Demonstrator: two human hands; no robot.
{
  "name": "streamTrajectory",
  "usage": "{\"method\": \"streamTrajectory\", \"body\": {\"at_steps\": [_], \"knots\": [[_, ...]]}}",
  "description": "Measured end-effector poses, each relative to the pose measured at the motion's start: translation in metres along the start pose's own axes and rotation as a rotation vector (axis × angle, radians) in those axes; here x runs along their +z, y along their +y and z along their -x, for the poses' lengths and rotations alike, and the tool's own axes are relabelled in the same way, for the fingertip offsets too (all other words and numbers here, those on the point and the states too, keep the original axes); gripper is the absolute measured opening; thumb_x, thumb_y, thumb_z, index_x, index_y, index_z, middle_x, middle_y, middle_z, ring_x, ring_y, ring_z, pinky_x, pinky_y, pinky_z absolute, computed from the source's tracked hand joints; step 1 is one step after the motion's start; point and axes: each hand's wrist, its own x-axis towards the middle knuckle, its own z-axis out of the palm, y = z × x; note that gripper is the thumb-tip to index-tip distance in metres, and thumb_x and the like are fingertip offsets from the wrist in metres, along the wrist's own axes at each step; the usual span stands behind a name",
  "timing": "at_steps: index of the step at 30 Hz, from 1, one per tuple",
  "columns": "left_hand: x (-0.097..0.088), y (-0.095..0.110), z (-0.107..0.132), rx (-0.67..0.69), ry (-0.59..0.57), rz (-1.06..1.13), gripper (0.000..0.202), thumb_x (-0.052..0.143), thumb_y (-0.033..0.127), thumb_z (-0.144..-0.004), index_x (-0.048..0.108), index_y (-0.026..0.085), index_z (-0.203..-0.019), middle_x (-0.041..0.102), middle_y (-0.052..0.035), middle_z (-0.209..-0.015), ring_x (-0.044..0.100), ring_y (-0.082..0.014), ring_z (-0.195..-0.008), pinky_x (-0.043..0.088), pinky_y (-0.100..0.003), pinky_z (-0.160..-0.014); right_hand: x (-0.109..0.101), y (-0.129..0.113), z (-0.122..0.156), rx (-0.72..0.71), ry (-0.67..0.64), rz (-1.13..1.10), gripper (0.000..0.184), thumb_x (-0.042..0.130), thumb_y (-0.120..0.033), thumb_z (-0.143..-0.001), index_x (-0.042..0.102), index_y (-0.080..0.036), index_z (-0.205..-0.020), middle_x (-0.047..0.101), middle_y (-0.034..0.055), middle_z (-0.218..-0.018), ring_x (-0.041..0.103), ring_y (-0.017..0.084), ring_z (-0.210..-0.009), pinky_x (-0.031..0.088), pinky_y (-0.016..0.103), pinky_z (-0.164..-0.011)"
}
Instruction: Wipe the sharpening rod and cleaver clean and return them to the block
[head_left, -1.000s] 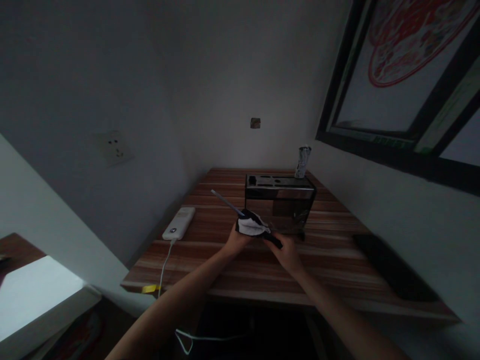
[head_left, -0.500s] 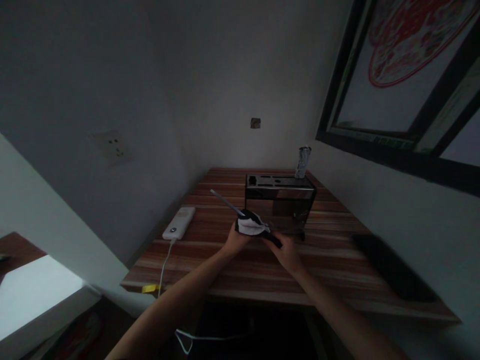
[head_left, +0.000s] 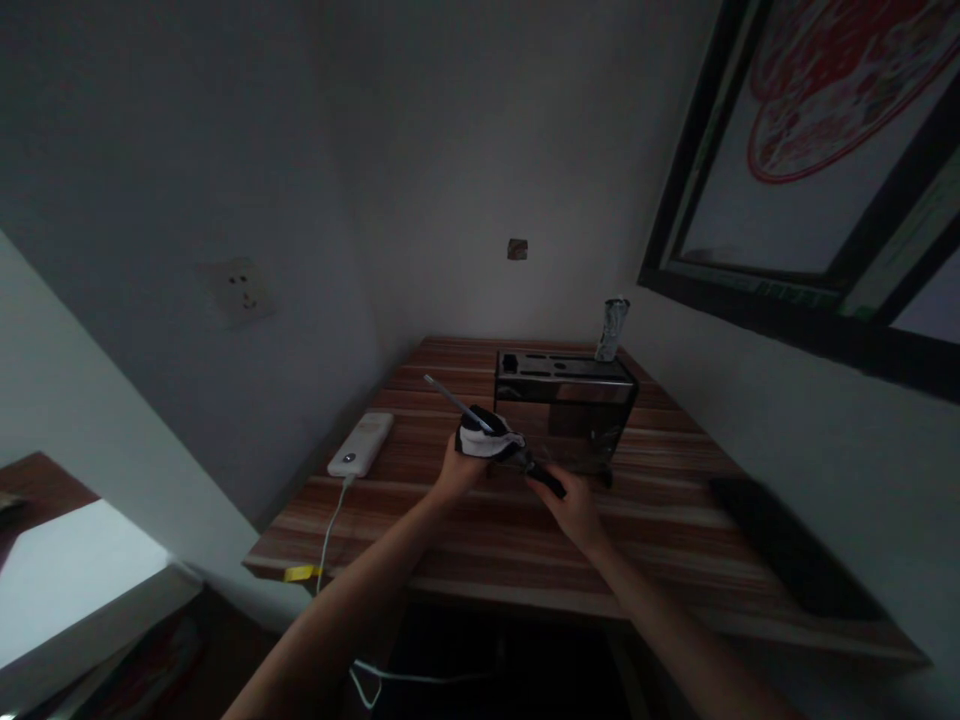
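Observation:
My left hand (head_left: pixel 457 474) is closed on a black-and-white cloth (head_left: pixel 480 442), which is wrapped around the blade of a long, narrow knife. My right hand (head_left: pixel 574 504) grips the knife's black handle (head_left: pixel 548 480). The grey blade tip (head_left: pixel 444 390) sticks out of the cloth toward the upper left. Just behind my hands stands a dark knife block (head_left: pixel 562 392) with slots in its top and a see-through front. Low light hides the fine detail of the fingers.
A white power bank (head_left: pixel 363 444) with a cable lies at the left on the striped wooden table (head_left: pixel 450 555). A crumpled silvery packet (head_left: pixel 613 328) stands on the block's right end. The dark flat object (head_left: pixel 791 545) lies along the right edge, beside the wall.
The cloth and my left hand have slid slightly left along the blade, away from the handle, baring more metal near the handle. My right hand keeps its grip. The view has shifted a little.

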Motion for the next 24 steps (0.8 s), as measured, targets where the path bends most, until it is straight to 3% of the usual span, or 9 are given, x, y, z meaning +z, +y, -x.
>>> {"method": "streamTrajectory", "body": {"at_steps": [7, 17, 24], "knots": [[-0.014, 0.017, -0.012, 0.083, 0.189, 0.046, 0.028, 0.073, 0.022, -0.055, 0.063, 0.014, -0.080, 0.066, -0.0042, -0.083, 0.062, -0.0166, -0.077, 0.049, -0.028, -0.072, 0.000, -0.002, -0.001, -0.002, 0.001, -0.036, 0.025, 0.058, -0.039, -0.075, 0.067, -0.017, -0.085, 0.069, 0.0056, -0.082, 0.064, 0.022, -0.075, 0.048, 0.028, -0.065], [-0.038, 0.002, -0.035, 0.172, 0.420, 0.195, 0.036, 0.072, 0.032, -0.058, 0.061, 0.016, -0.089, 0.067, -0.0041, -0.087, 0.062, -0.0175, -0.086, 0.047, -0.028, -0.077, 0.001, 0.002, -0.001, -0.012, -0.019, 0.019, 0.024, 0.057, -0.038, -0.076, 0.067, -0.018, -0.085, 0.069, 0.0054, -0.081, 0.064, 0.022, -0.075, 0.048, 0.029, -0.068], [-0.050, -0.004, -0.044, 0.230, 0.529, 0.312, 0.040, 0.070, 0.030, -0.063, 0.057, 0.019, -0.098, 0.065, -0.0027, -0.096, 0.061, -0.0136, -0.088, 0.046, -0.025, -0.077, 0.002, 0.003, -0.001, -0.003, -0.054, 0.026, 0.024, 0.056, -0.039, -0.076, 0.067, -0.019, -0.085, 0.069, 0.0057, -0.083, 0.064, 0.022, -0.076, 0.048, 0.030, -0.068]]}}
